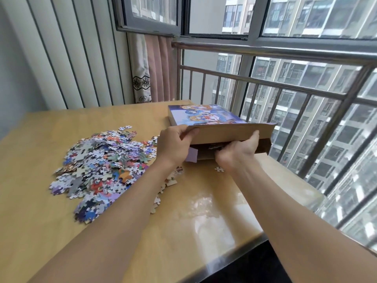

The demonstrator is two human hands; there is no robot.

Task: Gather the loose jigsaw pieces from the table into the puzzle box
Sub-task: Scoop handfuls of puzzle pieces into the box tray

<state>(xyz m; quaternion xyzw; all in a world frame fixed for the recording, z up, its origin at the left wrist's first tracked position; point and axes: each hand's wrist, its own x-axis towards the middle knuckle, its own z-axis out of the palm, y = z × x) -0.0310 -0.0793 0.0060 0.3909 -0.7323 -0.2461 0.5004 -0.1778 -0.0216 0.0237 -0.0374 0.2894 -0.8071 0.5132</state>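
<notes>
The loose jigsaw pieces (100, 168) are heaped at nine o'clock. The puzzle box (206, 117), at one o'clock, has its flap pinched up by the left hand (173, 144). The right hand (236, 152), curled at the mouth, seemingly releases pieces; these should be pushed deep.

Left forearm: bare, enters from lower left of the frame, runs diagonally up to the centre. Left hand (173, 145): back toward the camera, fingers curled over the near left edge of the raised brown cardboard flap (230, 132), thumb on its underside, pinching it. Right forearm: bare, enters from lower right, runs up and left to the centre. Right hand (236, 153): just right of the left hand, fingers curled downward inside the opening below the flap; thumb extended upward, touching the flap's lower edge.
</notes>
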